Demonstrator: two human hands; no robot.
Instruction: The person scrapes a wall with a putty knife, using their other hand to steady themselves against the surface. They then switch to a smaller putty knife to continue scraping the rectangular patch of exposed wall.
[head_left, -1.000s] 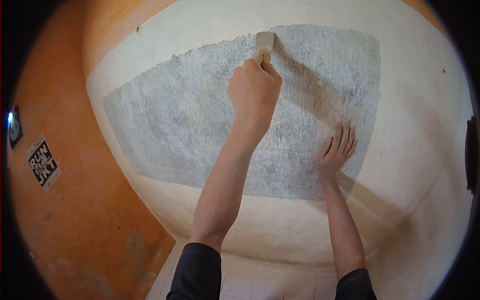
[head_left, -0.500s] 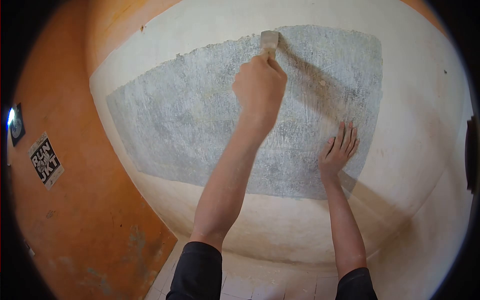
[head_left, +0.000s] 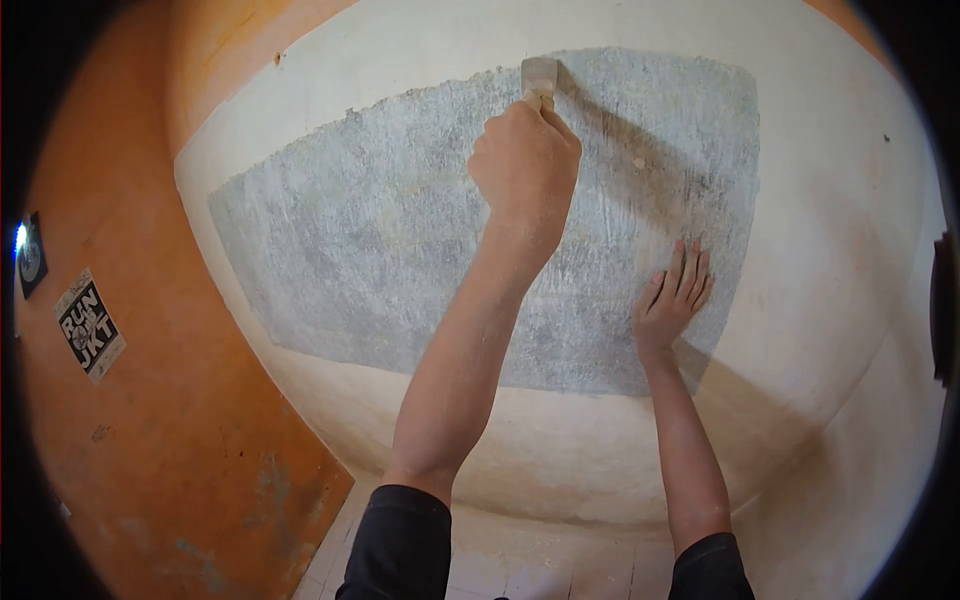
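My left hand [head_left: 528, 165] is closed around the handle of a putty knife [head_left: 541, 73]. The flat blade points up and meets the wall at the upper edge of a bare grey patch [head_left: 380, 220]. Most of the handle is hidden inside my fist. Lower and to the right, my right hand [head_left: 672, 305] rests on the same patch with its palm to the wall and fingers stretched out, holding nothing. Cream-white paint [head_left: 830, 190] surrounds the grey area, and its upper border is ragged.
An orange wall [head_left: 150, 430] meets the white one at a corner on the left. It carries a black-and-white sticker [head_left: 90, 326] and a dark round-patterned one [head_left: 32, 258]. Below is a pale tiled floor [head_left: 560, 570]. A dark object [head_left: 942, 310] stands at the right edge.
The view has shifted slightly. My left hand and the putty knife stay at the patch's upper edge, with the hand a touch further right in view. My right hand keeps its place on the wall.
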